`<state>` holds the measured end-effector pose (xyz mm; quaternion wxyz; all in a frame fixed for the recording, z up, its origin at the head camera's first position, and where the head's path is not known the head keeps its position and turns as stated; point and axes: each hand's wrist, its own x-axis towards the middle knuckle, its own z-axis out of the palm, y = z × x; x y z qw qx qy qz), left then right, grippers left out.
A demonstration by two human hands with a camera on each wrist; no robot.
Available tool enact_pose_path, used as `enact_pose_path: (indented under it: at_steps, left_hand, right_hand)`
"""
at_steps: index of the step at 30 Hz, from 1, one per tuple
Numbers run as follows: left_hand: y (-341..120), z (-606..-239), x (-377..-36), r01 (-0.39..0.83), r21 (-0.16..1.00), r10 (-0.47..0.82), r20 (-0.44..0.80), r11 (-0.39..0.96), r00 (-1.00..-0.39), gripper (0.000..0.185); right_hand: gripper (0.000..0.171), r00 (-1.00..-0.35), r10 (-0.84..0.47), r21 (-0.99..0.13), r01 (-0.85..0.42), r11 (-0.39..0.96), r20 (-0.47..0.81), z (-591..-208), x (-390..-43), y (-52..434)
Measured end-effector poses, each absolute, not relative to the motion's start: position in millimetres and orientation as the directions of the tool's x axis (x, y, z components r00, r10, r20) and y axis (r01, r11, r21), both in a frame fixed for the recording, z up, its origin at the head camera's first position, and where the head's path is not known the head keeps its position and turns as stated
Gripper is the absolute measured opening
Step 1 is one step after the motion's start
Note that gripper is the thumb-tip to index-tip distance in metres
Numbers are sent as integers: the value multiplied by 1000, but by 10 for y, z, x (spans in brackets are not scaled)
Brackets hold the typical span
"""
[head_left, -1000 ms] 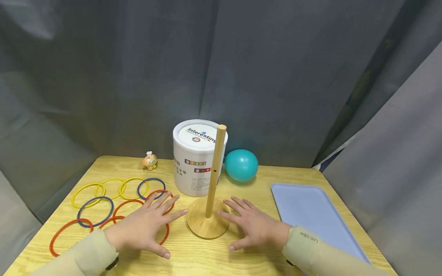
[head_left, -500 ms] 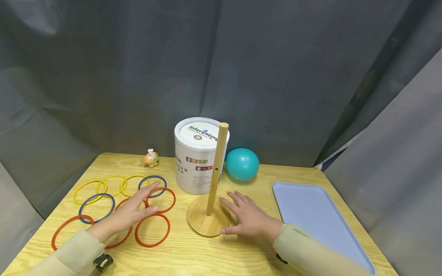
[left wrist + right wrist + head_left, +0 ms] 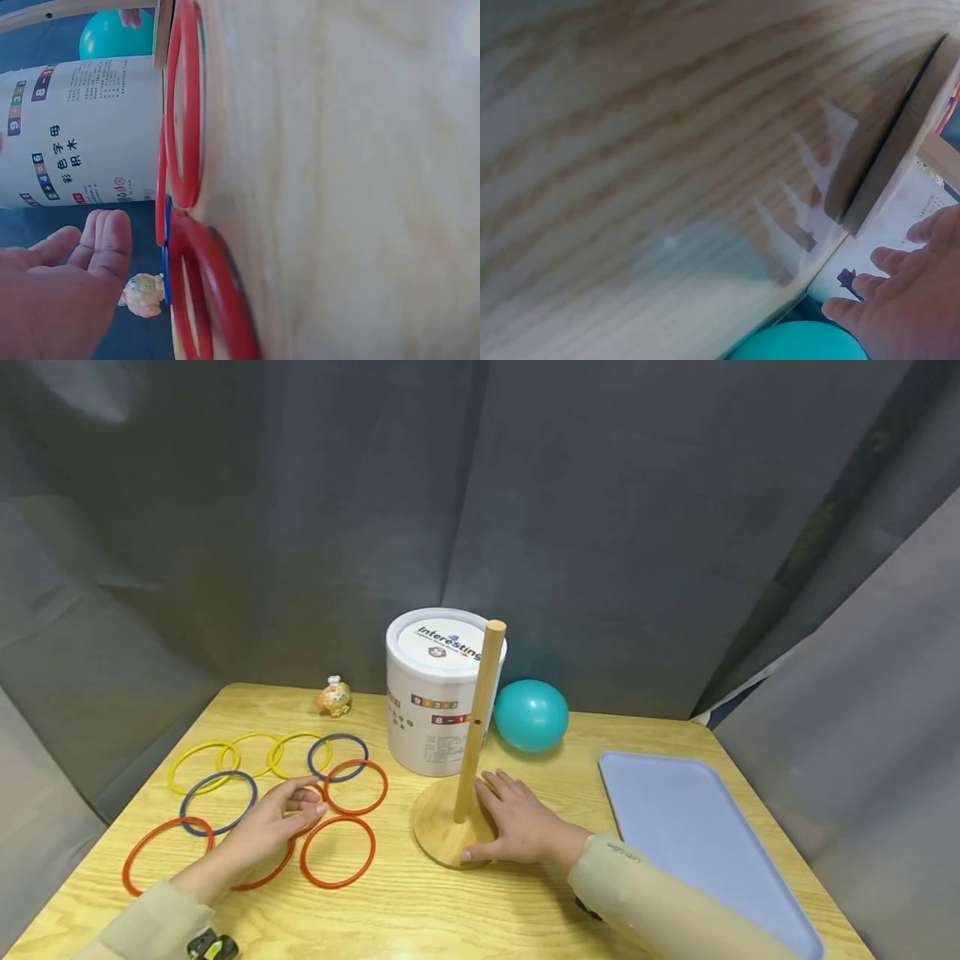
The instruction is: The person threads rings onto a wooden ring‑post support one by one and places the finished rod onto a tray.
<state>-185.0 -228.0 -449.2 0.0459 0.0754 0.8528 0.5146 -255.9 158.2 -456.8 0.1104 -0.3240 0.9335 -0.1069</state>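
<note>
My left hand (image 3: 307,802) hovers over a red ring (image 3: 258,875) among the loose rings on the left of the table. Its fingers bend down toward the ring in the head view. In the left wrist view the fingers (image 3: 105,240) lie together with nothing between them, beside a red ring (image 3: 184,112). My right hand (image 3: 498,817) rests flat on the round wooden base (image 3: 438,835) of an upright peg (image 3: 480,718), fingers straight beside the peg's foot. The right wrist view shows the base's edge (image 3: 889,165) and my fingers (image 3: 900,292).
Several yellow (image 3: 198,767), blue (image 3: 337,756) and red (image 3: 337,852) rings lie flat at left. A white tub (image 3: 442,702) and a teal ball (image 3: 531,714) stand behind the peg. There is a small figurine (image 3: 334,697) at the back and a pale blue tray (image 3: 690,835) at right.
My left hand has drawn left off the table beside the base to over the red rings, and its fingers have bent. My right hand has slid onto the wooden base.
</note>
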Motion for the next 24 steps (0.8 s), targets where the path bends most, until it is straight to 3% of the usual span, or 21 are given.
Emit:
enact_pose_path:
  at_steps: [5, 11, 19, 24]
  left_hand:
    - [-2278, -4539, -1830, 6, 914, 142, -57, 405, -988, 58]
    - [-2235, -4560, -1828, -22, 897, 87, -68, 442, -994, 50]
    - [-2228, -4618, -2008, -125, 952, 65, -149, 279, -987, 48]
    - [-2238, -4621, -2056, -136, 927, 42, -160, 349, -986, 42]
  right_hand:
    - [121, -793, -592, -254, -549, 796, -143, -4615, -2550, 1579]
    - [124, -810, -565, -195, -535, 822, -156, -4648, -2541, 1575]
    - [126, -815, -547, -121, -534, 837, -190, -4678, -2521, 1565]
    - [128, -807, -561, -85, -555, 827, -185, -4752, -2521, 1550]
